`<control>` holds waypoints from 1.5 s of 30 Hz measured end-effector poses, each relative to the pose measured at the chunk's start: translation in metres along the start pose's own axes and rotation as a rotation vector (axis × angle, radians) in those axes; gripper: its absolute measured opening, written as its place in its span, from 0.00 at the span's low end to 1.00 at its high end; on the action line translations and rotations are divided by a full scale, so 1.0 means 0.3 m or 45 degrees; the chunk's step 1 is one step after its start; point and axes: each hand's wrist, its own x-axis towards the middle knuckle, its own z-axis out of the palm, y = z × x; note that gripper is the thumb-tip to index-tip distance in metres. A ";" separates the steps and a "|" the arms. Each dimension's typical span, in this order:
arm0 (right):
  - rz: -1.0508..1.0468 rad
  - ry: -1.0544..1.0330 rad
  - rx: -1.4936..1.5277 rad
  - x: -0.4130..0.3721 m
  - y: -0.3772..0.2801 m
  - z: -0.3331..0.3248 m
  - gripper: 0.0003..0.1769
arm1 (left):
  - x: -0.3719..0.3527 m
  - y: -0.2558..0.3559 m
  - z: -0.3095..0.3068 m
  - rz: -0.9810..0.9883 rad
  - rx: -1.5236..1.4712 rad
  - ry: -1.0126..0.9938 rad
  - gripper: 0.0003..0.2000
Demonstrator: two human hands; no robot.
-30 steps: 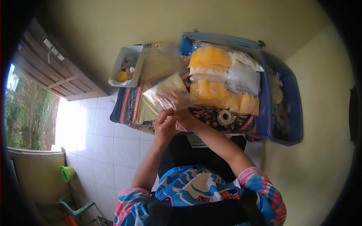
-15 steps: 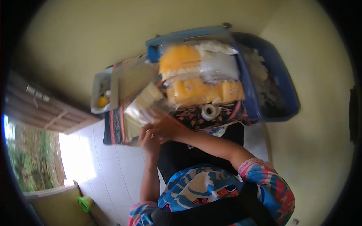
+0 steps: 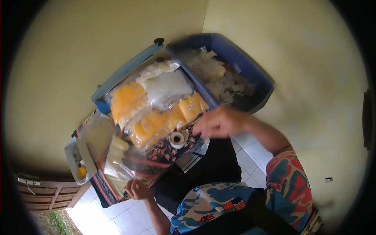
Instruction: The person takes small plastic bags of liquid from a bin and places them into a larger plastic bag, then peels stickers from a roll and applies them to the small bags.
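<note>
My left hand [image 3: 137, 189] grips the near edge of a clear plastic bag [image 3: 113, 154] holding pale pieces; the bag lies on a patterned cloth [image 3: 164, 150]. My right hand [image 3: 215, 123] hangs blurred in the air with fingers apart and nothing in it, above the cloth's right end and just in front of the blue tub [image 3: 250, 76]. A roll of tape [image 3: 177, 139] stands on the cloth left of that hand. Packed bags of orange and yellow pieces [image 3: 152, 113] and a white bag [image 3: 166, 87] are stacked behind the roll.
The blue tub holds loose pale pieces. A white tray [image 3: 76, 164] with a yellow object sits at the cloth's left end. A light-blue bar [image 3: 125, 72] runs behind the stacked bags. Yellow walls meet in a corner behind; white tiles cover the floor.
My right hand let go of the clear bag and swung right toward the blue tub. My left hand still holds the bag. The view turned to the right.
</note>
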 end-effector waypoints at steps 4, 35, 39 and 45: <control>0.547 0.587 0.213 -0.020 0.388 -0.377 0.11 | -0.048 -0.037 0.019 -0.098 0.052 -0.015 0.10; 1.000 0.536 -1.372 0.157 1.292 -0.696 0.15 | -0.025 0.009 0.090 -0.108 0.415 0.086 0.04; 1.024 0.564 -1.130 0.113 1.189 -0.772 0.22 | -0.025 0.002 0.092 -0.103 0.331 0.090 0.04; 0.723 0.906 -0.762 -0.053 0.994 -0.889 0.25 | -0.052 -0.017 0.078 -0.204 0.182 0.072 0.06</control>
